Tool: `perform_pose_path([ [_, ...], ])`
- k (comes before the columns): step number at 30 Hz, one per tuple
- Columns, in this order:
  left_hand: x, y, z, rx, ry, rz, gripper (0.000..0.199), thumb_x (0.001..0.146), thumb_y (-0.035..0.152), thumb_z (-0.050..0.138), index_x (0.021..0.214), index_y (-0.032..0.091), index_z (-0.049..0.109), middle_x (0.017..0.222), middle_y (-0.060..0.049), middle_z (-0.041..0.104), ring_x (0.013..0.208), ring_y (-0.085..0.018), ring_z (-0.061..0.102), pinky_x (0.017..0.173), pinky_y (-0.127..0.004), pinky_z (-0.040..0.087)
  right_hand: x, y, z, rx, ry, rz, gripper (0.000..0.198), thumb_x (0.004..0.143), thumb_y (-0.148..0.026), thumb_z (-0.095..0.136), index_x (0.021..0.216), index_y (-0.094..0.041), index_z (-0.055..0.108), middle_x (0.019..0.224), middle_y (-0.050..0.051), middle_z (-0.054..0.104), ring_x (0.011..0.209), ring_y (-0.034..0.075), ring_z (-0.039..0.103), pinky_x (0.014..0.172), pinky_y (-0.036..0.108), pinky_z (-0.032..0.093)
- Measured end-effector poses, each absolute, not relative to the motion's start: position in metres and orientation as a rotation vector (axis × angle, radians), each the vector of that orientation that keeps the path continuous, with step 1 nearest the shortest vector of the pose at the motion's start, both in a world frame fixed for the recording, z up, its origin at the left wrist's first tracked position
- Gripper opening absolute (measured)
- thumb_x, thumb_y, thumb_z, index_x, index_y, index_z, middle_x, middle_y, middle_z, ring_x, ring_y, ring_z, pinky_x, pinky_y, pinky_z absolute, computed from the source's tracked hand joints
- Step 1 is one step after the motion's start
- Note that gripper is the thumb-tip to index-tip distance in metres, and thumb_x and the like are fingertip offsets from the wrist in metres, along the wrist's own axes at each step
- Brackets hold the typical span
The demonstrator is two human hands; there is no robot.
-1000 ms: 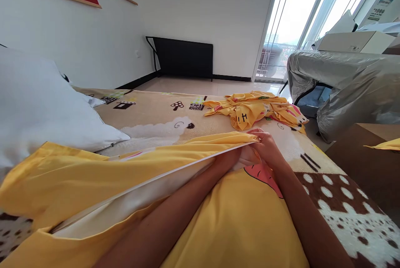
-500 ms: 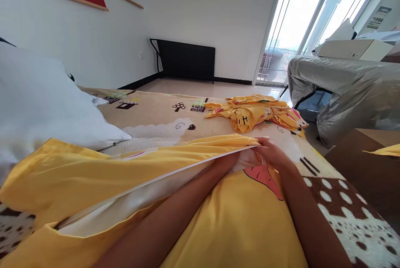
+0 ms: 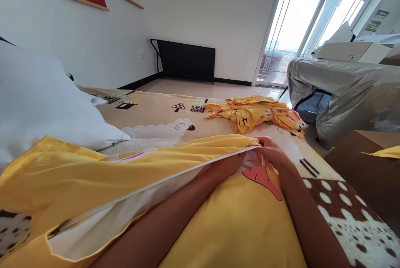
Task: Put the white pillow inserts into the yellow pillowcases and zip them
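Observation:
A yellow pillowcase (image 3: 243,218) with a red-orange carrot-like print spreads in front of me, its long white-edged opening gaping toward the lower left. My right hand (image 3: 270,150) is closed on the frayed corner at the right end of that opening. Through the opening reaches my left arm, bringing my left hand (image 3: 231,163) close beside the right one. The left fingers are hidden by the cloth, so their grip does not show. A white pillow (image 3: 62,105) lies to the left, near the pillowcase's far left corner.
A crumpled yellow printed cloth (image 3: 253,113) lies on the patterned blanket (image 3: 150,111) further back. At right are a cardboard box (image 3: 359,164) and furniture under silvery plastic (image 3: 350,80). A black panel (image 3: 187,60) leans near the far wall.
The lower-left part of the opening has widened and shifted slightly down and left. My left hand has edged a little right, toward the right hand, which stays at the corner.

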State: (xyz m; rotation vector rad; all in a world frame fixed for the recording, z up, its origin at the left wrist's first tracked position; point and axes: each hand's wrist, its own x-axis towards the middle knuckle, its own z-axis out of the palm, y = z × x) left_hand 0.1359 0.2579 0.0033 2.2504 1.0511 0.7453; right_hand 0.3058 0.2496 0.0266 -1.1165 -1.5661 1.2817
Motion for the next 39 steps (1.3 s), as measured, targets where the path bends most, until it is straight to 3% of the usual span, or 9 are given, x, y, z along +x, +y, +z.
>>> perform_pose_path([
  [8,0.139,0.202,0.007,2.992,1.048,0.836,0.040,0.089,0.016,0.027,0.093,0.010,0.066,0.076,-0.008,0.067,0.069,-0.019,0.064,0.064,-0.028,0.054,0.347,0.279,-0.020,-1.004,-1.119,1.460,0.046,0.068,-0.059,0.065,0.085,-0.016,0.071,0.087,0.007,0.072,0.087,0.023,0.065,0.079,0.032,0.049],
  [14,0.137,0.198,0.014,3.442,0.451,1.305,0.017,0.087,0.017,0.045,0.092,0.012,0.062,0.086,-0.009,0.069,0.081,-0.022,0.065,0.067,-0.031,0.051,0.335,0.300,-0.057,-1.163,-0.829,1.335,0.022,0.062,-0.038,0.073,0.072,-0.020,0.069,0.072,0.006,0.072,0.073,0.024,0.067,0.067,0.036,0.053],
  [19,0.138,0.183,0.020,3.547,0.588,1.064,0.017,0.084,0.011,0.044,0.074,0.014,0.058,0.057,-0.002,0.056,0.047,-0.014,0.052,0.041,-0.027,0.036,0.337,0.301,-0.061,-1.221,-0.823,1.254,0.025,0.053,-0.020,0.077,0.075,-0.020,0.066,0.062,0.000,0.069,0.056,0.017,0.062,0.055,0.029,0.050],
  [22,0.138,0.168,0.033,3.587,0.246,1.245,0.019,0.086,0.015,0.046,0.078,0.012,0.062,0.062,-0.004,0.058,0.053,-0.013,0.052,0.047,-0.027,0.039,0.340,0.303,-0.058,-1.197,-0.817,1.260,0.040,0.050,-0.016,0.075,0.088,-0.022,0.063,0.068,-0.002,0.070,0.058,0.016,0.063,0.056,0.028,0.051],
  [25,0.137,0.170,0.044,3.526,0.246,1.197,0.022,0.087,0.017,0.046,0.101,0.014,0.063,0.096,-0.008,0.066,0.089,-0.017,0.059,0.075,-0.031,0.046,0.340,0.304,-0.055,-1.150,-0.825,1.317,0.047,0.051,-0.016,0.072,0.097,-0.023,0.060,0.078,-0.001,0.072,0.070,0.019,0.067,0.065,0.031,0.053],
  [29,0.132,0.202,0.043,3.239,1.041,0.687,0.062,0.080,0.016,0.049,0.140,0.015,0.032,0.145,-0.016,0.036,0.131,-0.029,0.036,0.101,-0.046,0.032,0.338,0.301,-0.052,-1.118,-0.868,1.420,0.036,0.055,-0.019,0.068,0.092,-0.020,0.064,0.081,0.003,0.073,0.078,0.023,0.068,0.070,0.032,0.052],
  [33,0.131,0.232,0.028,2.998,1.269,0.376,0.043,0.081,0.011,0.045,0.124,0.013,0.052,0.110,-0.016,0.064,0.102,-0.027,0.059,0.087,-0.043,0.042,0.338,0.297,-0.053,-1.156,-0.908,1.601,0.025,0.053,-0.017,0.067,0.077,-0.023,0.067,0.077,0.004,0.073,0.078,0.025,0.068,0.069,0.035,0.053],
  [36,0.132,0.236,0.025,3.007,1.228,0.331,0.022,0.082,0.009,0.043,0.090,0.013,0.064,0.089,-0.012,0.065,0.086,-0.024,0.060,0.079,-0.039,0.046,0.338,0.296,-0.056,-1.164,-0.918,1.660,0.021,0.052,-0.014,0.067,0.072,-0.023,0.066,0.074,0.004,0.073,0.078,0.025,0.068,0.069,0.035,0.053],
  [39,0.131,0.230,0.034,3.027,1.193,0.478,0.020,0.081,0.007,0.045,0.088,0.015,0.062,0.089,-0.009,0.063,0.085,-0.023,0.058,0.077,-0.035,0.046,0.338,0.297,-0.058,-1.132,-0.913,1.642,0.020,0.053,-0.014,0.067,0.071,-0.021,0.066,0.072,0.004,0.072,0.079,0.025,0.068,0.071,0.035,0.053],
])
